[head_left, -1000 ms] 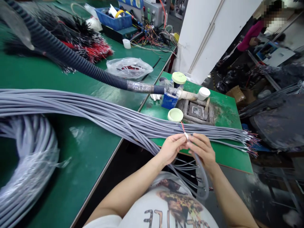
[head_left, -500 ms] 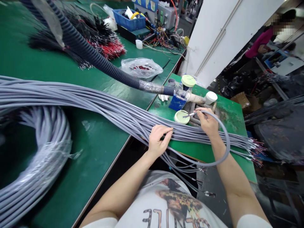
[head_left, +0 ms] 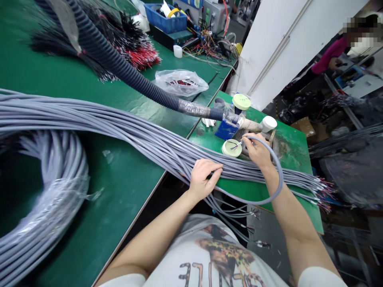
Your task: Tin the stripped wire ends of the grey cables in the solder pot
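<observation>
Pinching grey cable point(head_left: 280, 173) in right hand point(head_left: 259, 150), with wire ends point(head_left: 235, 147) over pale-green dish point(head_left: 230, 155).
Resting left hand point(head_left: 205, 178), loosely curled, on cable bundle point(head_left: 167, 144), grip unclear; could tip dish or drag wire ends across its rim through springback of bent cable.
</observation>
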Tool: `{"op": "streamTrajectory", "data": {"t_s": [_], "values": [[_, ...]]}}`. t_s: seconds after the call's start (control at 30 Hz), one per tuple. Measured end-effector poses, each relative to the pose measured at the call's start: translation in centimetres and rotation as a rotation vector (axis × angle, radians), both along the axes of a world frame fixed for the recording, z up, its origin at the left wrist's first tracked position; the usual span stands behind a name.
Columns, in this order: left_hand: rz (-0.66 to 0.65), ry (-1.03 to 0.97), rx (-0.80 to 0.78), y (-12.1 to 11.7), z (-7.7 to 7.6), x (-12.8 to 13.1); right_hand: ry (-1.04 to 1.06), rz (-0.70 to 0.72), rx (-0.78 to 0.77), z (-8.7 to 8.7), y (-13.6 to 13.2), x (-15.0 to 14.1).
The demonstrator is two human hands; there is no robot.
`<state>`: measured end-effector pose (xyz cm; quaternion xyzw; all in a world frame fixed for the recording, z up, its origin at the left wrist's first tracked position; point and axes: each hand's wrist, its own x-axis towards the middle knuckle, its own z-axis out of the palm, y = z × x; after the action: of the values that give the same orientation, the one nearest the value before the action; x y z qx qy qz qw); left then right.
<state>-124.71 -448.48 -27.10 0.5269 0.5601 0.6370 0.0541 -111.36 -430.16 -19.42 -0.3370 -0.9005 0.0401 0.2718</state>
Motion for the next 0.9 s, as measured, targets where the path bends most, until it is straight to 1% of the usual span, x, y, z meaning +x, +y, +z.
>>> {"op": "streamTrajectory", "data": {"t_s": [0.13,0.23,0.37,0.47,0.53,0.63,0.77,0.9], "values": [[-0.002,0.006,-0.009,0.0,0.1,0.0,-0.012,0.009,0.006,0.0,-0.1,-0.3],[-0.005,0.005,-0.010,-0.1,0.0,-0.1,0.016,0.003,0.007,1.1,-0.2,0.2],[0.005,0.001,0.005,-0.1,0.0,-0.1,0.081,-0.063,0.043,3.5,0.4,2.7],[0.007,0.002,0.017,0.0,0.0,-0.1,0.067,-0.129,0.091,4.4,1.7,5.1],[0.003,0.013,0.010,0.0,0.1,-0.1,0.044,-0.158,0.104,4.1,2.9,6.5],[0.002,0.031,0.007,0.0,0.1,-0.1,0.018,-0.192,0.099,2.9,4.7,7.8],[-0.001,0.039,0.028,0.0,0.1,0.0,-0.002,-0.236,0.100,1.3,6.4,8.4],[-0.004,0.042,0.031,0.1,0.0,0.0,-0.032,-0.269,0.110,0.4,7.4,8.5]]}}
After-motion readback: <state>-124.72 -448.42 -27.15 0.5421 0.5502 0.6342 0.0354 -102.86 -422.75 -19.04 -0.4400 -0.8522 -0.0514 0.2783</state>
